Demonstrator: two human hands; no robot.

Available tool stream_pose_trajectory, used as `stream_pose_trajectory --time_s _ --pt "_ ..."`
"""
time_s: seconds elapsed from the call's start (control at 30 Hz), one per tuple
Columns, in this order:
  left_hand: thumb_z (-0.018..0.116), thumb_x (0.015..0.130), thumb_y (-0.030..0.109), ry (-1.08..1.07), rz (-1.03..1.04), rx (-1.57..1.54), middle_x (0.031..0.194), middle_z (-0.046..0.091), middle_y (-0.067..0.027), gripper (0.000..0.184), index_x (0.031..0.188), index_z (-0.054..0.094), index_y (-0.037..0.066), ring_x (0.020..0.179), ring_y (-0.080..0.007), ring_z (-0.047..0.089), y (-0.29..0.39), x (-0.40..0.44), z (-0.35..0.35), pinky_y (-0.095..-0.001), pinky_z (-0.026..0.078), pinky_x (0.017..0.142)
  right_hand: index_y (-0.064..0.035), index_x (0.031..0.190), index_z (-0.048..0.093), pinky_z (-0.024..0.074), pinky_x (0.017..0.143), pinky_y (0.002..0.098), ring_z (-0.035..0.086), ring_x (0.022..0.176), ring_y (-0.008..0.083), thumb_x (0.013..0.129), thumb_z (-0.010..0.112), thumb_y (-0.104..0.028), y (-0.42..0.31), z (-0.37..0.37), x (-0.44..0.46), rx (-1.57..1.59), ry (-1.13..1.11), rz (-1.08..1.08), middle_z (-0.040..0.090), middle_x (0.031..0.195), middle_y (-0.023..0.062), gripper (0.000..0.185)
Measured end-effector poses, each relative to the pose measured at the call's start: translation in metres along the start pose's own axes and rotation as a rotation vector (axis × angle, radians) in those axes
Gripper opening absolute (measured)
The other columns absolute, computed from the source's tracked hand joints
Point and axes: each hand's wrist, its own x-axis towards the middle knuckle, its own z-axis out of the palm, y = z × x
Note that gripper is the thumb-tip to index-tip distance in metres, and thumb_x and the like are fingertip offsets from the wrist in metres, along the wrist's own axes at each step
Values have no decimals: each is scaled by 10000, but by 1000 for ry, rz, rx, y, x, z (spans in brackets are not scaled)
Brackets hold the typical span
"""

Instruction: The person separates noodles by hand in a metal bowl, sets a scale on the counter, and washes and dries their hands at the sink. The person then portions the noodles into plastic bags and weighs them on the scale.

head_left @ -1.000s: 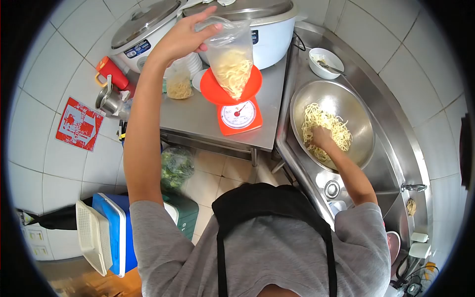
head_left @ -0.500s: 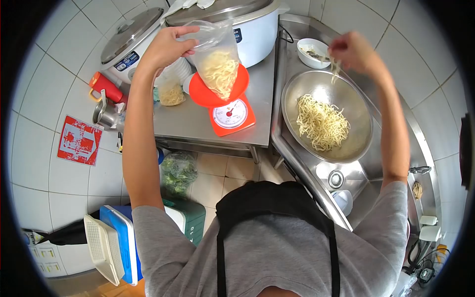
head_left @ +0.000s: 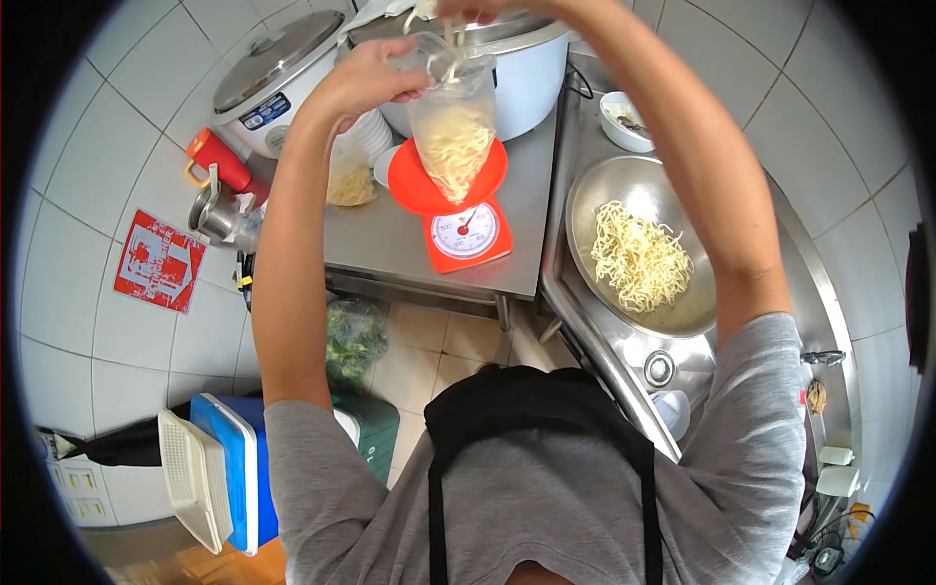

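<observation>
My left hand (head_left: 375, 80) pinches the rim of a clear plastic bag (head_left: 476, 96), holding its mouth up. Noodles (head_left: 454, 156) fill the lower part of the bag, which rests on the red pan of a kitchen scale (head_left: 470, 234). Above the bag's mouth is my right hand (head_left: 492, 8), partly cut off by the top edge. Pale noodle strands (head_left: 447, 66) hang from its fingers into the opening. At the right, a large steel bowl (head_left: 583, 210) holds a heap of loose noodles (head_left: 639, 258).
Behind the scale stand two big lidded cookers (head_left: 531, 83). A small white bowl (head_left: 624, 122) sits beyond the steel bowl, over the sink (head_left: 673, 366). Left of the scale lies another bag of noodles (head_left: 351, 185). A red mug (head_left: 219, 161) stands by the wall.
My right hand has swung left from over the steel bowl to the bag's mouth, carrying noodles. The view has shifted slightly; my left hand still holds the bag.
</observation>
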Motion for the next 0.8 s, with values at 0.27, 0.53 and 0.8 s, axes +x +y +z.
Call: stream_pose_trajectory --time_s 0.27,0.53,0.8 --pt "614 760 283 69 -2 80 1021 567 -59 529 1246 469 134 646 -80 525 -3 -12 -4 -209 444 669 -26 788 663 482 658 368 621 706 294 611 682 -341 37 40 -14 62 103 -26 624 746 195 362" --pt "558 800 428 128 -59 192 1023 565 -60 447 1205 518 242 634 -75 529 2 -19 -1 -231 449 653 -30 738 625 368 399 242 451 469 95 755 608 -253 120 52 -138 279 -283 438 524 571 17 224" --pt "593 760 304 120 -34 249 782 594 -62 394 1054 609 42 567 -85 531 8 -6 11 -226 426 557 -38 878 637 496 712 389 615 801 317 681 594 -90 188 203 -356 -265 -517 690 619 885 192 209"
